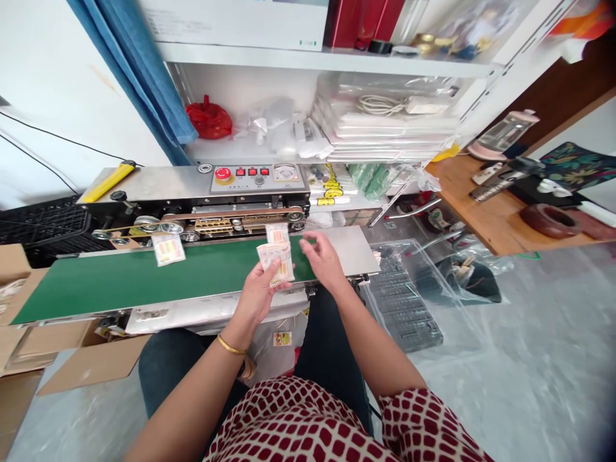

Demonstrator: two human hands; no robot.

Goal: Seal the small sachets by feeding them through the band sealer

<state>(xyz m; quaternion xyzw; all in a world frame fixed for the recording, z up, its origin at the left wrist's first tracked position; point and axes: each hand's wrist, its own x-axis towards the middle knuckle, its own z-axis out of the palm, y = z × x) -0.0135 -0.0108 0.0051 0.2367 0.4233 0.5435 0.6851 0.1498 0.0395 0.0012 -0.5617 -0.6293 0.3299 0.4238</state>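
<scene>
Centre frame, the left hand [260, 294] pinches a small fan of clear sachets with orange-and-white printed labels [276, 256], its fingers closed narrowly around them and the thumb across the front, which seems to keep the stack loose enough to peel off one at a time. The right hand [323, 260] hovers just beside them over the belt, fingers spread wide and holding nothing. A single matching sachet [168, 249] lies at the far edge of the green conveyor belt [129, 282], apparently placed so its top edge lines up with the rollers of the stainless-steel band sealer [192, 221] (a red stop button [222, 173] sits on its panel).

At lower left, an open brown cardboard box [91, 359] spreads its flaps, its contents out of sight. On the white shelf at upper centre, a knotted red plastic bag [208, 120] hides whatever it holds, and a stack of clear plastic bags [385, 131] lies to its right. On the floor at right, a clear plastic sheet [409, 301] covers dark grid-patterned trays.
</scene>
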